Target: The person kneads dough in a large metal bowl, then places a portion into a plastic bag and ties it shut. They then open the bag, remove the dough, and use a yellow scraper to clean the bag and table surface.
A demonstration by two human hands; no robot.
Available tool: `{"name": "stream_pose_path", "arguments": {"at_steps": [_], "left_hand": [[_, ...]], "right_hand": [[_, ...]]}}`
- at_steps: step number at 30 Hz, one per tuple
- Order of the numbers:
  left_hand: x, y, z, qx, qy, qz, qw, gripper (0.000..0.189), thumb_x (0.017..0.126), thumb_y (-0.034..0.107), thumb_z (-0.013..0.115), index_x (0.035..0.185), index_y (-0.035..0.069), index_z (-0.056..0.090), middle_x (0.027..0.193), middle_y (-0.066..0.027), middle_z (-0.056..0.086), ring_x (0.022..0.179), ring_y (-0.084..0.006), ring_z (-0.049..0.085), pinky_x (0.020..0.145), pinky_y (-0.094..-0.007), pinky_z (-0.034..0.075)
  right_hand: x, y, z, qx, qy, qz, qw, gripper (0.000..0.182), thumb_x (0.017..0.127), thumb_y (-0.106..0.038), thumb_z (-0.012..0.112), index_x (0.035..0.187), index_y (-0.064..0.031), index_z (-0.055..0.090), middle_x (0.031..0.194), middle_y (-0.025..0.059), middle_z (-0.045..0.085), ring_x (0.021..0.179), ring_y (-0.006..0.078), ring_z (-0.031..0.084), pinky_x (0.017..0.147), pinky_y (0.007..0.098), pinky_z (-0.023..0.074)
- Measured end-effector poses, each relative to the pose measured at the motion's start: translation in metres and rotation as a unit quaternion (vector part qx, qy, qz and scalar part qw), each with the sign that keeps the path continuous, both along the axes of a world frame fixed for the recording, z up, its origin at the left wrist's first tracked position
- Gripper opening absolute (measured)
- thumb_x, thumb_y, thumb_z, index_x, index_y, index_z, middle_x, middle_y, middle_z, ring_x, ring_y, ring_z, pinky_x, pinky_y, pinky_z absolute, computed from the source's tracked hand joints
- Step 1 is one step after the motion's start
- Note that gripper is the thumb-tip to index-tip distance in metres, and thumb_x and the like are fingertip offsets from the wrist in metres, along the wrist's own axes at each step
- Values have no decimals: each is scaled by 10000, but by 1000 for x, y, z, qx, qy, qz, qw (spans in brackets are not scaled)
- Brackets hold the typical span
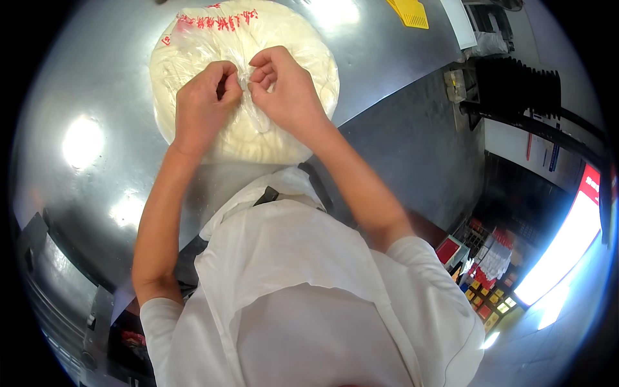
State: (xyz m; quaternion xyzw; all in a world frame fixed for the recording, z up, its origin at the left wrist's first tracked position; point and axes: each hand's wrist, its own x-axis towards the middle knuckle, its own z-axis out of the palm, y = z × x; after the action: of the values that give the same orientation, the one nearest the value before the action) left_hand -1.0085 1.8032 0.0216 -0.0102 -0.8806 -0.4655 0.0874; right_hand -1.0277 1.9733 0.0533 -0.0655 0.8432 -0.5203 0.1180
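Observation:
A large, round mass of pale dough in a clear plastic bag lies on the steel worktop, close in front of my apron. Red writing runs across the bag's far side. Over the middle of the dough, the gathered neck of the plastic bag is bunched between my hands. My left hand pinches the plastic between thumb and forefinger. From the other side, my right hand has its thumb and curled fingers at the same gathers; its exact hold on the thin film is hard to make out.
The shiny steel worktop stretches left and away, its right edge running diagonally. Two yellow plastic scrapers lie at the far right. Metal equipment stands at lower left. Beyond the right edge are a black ribbed object and a lit sign.

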Motion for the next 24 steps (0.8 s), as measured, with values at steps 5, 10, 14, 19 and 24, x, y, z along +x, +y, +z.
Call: {"name": "stream_pose_path", "arguments": {"at_steps": [5,10,14,19,24], "left_hand": [[10,0,11,64,-27,-40,997,162,941,57,706,1097,15,713,939,-74,709,811,-108,670,729,-261,545],[-4,-2,23,66,-73,-65,993,142,900,41,711,1033,3,683,883,-73,615,741,-156,591,679,-295,513],[-6,2,29,104,-60,-31,992,113,870,22,717,958,10,647,825,-61,530,685,-163,517,631,-309,486],[2,15,27,49,-29,33,998,131,873,-20,713,920,9,594,875,-32,536,730,-120,510,648,-266,472],[5,22,26,-5,7,81,997,171,843,-45,736,900,15,586,857,-44,535,706,-146,548,623,-285,489]], "right_hand": [[0,5,-1,-67,-19,-15,997,302,858,25,699,1130,-4,572,955,58,673,823,118,633,799,276,549],[-8,10,1,-163,-74,-18,984,269,873,30,699,1108,5,570,968,47,673,829,92,624,796,253,541],[-17,21,13,-256,-132,0,958,226,899,5,689,1108,8,601,929,34,683,820,81,630,767,243,532],[-29,27,15,-71,-56,90,992,218,909,-57,681,1127,-50,673,799,8,665,706,85,600,676,266,501],[-51,25,17,84,13,216,973,224,858,-128,696,1078,-91,676,633,30,591,581,154,579,593,330,480]]}}
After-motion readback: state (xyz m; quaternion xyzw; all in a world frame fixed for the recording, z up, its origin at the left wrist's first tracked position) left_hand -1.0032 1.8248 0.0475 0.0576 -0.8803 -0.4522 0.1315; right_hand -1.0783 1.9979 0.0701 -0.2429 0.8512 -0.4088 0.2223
